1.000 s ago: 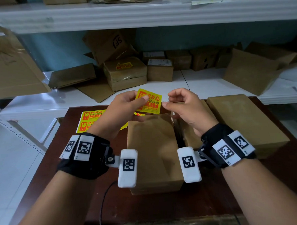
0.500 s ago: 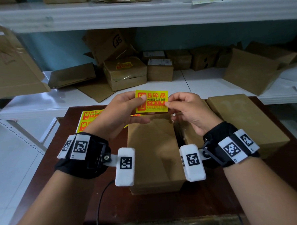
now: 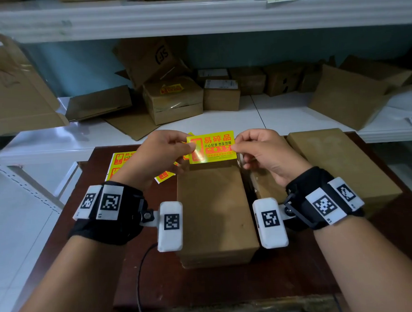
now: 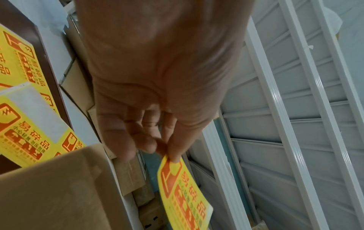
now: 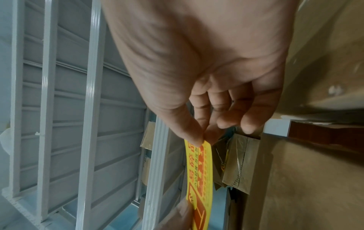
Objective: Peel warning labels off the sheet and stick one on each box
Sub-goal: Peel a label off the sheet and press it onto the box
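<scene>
From the head view my left hand [image 3: 160, 155] covers most of the label sheet [image 3: 120, 159]. The label [image 3: 211, 147] hides the middle box's [image 3: 214, 209] far edge. Its small print blurs; I can't read it.

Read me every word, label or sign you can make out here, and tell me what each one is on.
"易碎品": big red heading on the yellow warning label pinched between the left hand and the right hand.
"小心轻放 勿压勿摔": smaller line under that heading.
Bottom strip of that label: too small to read.
"易碎品": repeated on the yellow label sheet lying on the brown table.
"SF": printed on the tilted cardboard box on the shelf.
White shipping labels on the shelf boxes: unreadable.
</scene>
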{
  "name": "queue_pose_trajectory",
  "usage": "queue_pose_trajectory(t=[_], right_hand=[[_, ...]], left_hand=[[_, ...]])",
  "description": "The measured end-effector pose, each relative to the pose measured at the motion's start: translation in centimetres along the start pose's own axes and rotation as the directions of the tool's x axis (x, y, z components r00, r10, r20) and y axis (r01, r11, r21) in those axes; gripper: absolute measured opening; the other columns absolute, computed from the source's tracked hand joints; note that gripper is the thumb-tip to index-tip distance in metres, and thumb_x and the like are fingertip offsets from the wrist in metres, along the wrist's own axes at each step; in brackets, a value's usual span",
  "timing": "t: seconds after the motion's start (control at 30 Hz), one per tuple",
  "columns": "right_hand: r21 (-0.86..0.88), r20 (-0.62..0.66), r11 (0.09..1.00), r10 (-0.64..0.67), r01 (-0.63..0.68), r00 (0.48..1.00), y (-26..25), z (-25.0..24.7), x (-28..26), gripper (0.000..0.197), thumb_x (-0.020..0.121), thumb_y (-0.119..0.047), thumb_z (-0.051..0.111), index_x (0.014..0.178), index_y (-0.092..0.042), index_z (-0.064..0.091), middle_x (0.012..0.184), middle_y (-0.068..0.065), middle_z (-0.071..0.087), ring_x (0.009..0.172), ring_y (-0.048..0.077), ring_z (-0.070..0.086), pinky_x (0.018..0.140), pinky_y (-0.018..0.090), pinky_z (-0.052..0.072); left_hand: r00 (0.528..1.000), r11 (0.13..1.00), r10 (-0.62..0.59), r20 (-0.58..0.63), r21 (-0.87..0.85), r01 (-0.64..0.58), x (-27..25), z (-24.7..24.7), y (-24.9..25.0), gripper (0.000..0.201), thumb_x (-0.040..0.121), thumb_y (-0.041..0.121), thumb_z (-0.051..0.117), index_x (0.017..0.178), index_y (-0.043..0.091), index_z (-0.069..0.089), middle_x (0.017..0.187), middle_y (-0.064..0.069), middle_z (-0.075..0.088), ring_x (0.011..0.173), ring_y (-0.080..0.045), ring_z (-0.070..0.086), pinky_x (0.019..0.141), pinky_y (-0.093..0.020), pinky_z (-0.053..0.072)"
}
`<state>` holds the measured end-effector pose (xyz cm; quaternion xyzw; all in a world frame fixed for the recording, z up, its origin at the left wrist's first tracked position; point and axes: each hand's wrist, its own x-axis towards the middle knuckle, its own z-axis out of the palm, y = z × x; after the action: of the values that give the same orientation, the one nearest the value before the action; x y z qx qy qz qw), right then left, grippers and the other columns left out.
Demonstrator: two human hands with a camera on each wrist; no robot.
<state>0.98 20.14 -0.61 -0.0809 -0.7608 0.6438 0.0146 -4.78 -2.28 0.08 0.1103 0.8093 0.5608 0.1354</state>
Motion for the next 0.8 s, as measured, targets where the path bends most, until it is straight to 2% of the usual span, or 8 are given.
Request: queue_pose_trajectory(t=[0.1,0.17,0.3,0.4,0.5,0.6,0.7,0.8], right_hand=[[-0.021,-0.005,1.000,0.017,-0.017,1.000,0.0,0.1,0.0,0.009,0.088,-0.006,0.073,0.083,-0.012,0.068,0.065,-0.004,0.060,0.057,0.009,0.050,0.057,0.027,0.051],[-0.030,-0.007,0.999,0.029,-0.029,1.000,0.0,0.0,0.1,0.008,0.088,-0.007,0.074,0.091,-0.011,0.068,0.069,-0.001,0.062,0.057,0.010,0.051,0.057,0.028,0.051],[-0.071,0.002,0.996,0.058,-0.057,0.998,0.3,-0.1,0.4,0.027,0.087,-0.011,0.076,0.111,-0.016,0.065,0.081,0.007,0.066,0.061,0.012,0.055,0.061,0.030,0.055],[-0.110,0.015,0.993,0.050,-0.048,0.999,0.3,0.0,0.4,0.018,0.089,-0.012,0.073,0.106,-0.015,0.067,0.075,0.002,0.064,0.058,0.011,0.053,0.057,0.027,0.053],[-0.169,0.031,0.985,0.045,-0.039,0.998,0.3,0.3,0.1,0.009,0.090,-0.014,0.072,0.098,-0.014,0.068,0.068,-0.002,0.061,0.053,0.008,0.050,0.050,0.020,0.048],[-0.214,0.050,0.977,0.039,-0.027,0.998,0.5,0.5,0.1,0.013,0.089,-0.012,0.073,0.101,-0.012,0.067,0.078,0.000,0.068,0.057,0.006,0.053,0.053,0.021,0.049],[-0.251,0.043,0.968,0.040,-0.028,0.998,0.6,0.6,0.1,0.019,0.087,-0.013,0.076,0.102,-0.015,0.064,0.090,0.004,0.073,0.063,0.006,0.055,0.056,0.026,0.049],[-0.282,0.031,0.959,0.038,-0.028,0.999,0.7,0.4,0.2,0.025,0.086,-0.015,0.078,0.105,-0.015,0.063,0.095,0.009,0.075,0.063,0.006,0.056,0.050,0.019,0.044]], left_hand=[[1.000,1.000,-0.005,0.001,-0.026,0.005,0.0,-0.4,-0.1,0.013,0.091,0.014,0.073,0.103,0.015,0.070,0.076,-0.002,0.067,0.061,-0.010,0.057,0.053,-0.025,0.054],[1.000,1.000,-0.003,-0.001,-0.024,0.003,0.0,-0.5,0.0,0.011,0.089,0.013,0.075,0.098,0.016,0.068,0.074,-0.001,0.069,0.057,-0.010,0.055,0.051,-0.025,0.052],[1.000,1.000,-0.013,-0.010,0.018,0.013,0.0,-0.8,-0.1,0.013,0.087,0.018,0.077,0.095,0.017,0.067,0.077,-0.006,0.066,0.062,-0.016,0.050,0.054,-0.028,0.049],[0.999,0.998,-0.048,-0.018,0.047,0.048,0.1,-0.9,-0.3,0.017,0.086,0.021,0.078,0.098,0.013,0.069,0.079,-0.011,0.062,0.069,-0.022,0.050,0.057,-0.030,0.047],[0.997,0.994,-0.076,-0.014,0.082,0.076,0.1,-0.9,-0.5,0.014,0.088,0.022,0.077,0.098,0.013,0.071,0.078,-0.011,0.059,0.069,-0.022,0.050,0.058,-0.031,0.047],[0.996,0.991,-0.092,-0.002,0.096,0.092,0.1,-0.9,-0.9,0.015,0.087,0.020,0.077,0.099,0.013,0.070,0.075,-0.007,0.059,0.064,-0.017,0.049,0.058,-0.032,0.046],[0.996,0.988,-0.094,0.003,0.121,0.093,0.2,-0.9,-1.0,0.018,0.085,0.019,0.079,0.101,0.015,0.069,0.063,0.002,0.061,0.057,-0.012,0.048,0.056,-0.030,0.045],[0.995,0.983,-0.103,0.002,0.152,0.102,0.1,-0.8,-1.1,0.021,0.084,0.019,0.080,0.101,0.020,0.068,0.060,0.005,0.063,0.053,-0.010,0.048,0.052,-0.027,0.042]])
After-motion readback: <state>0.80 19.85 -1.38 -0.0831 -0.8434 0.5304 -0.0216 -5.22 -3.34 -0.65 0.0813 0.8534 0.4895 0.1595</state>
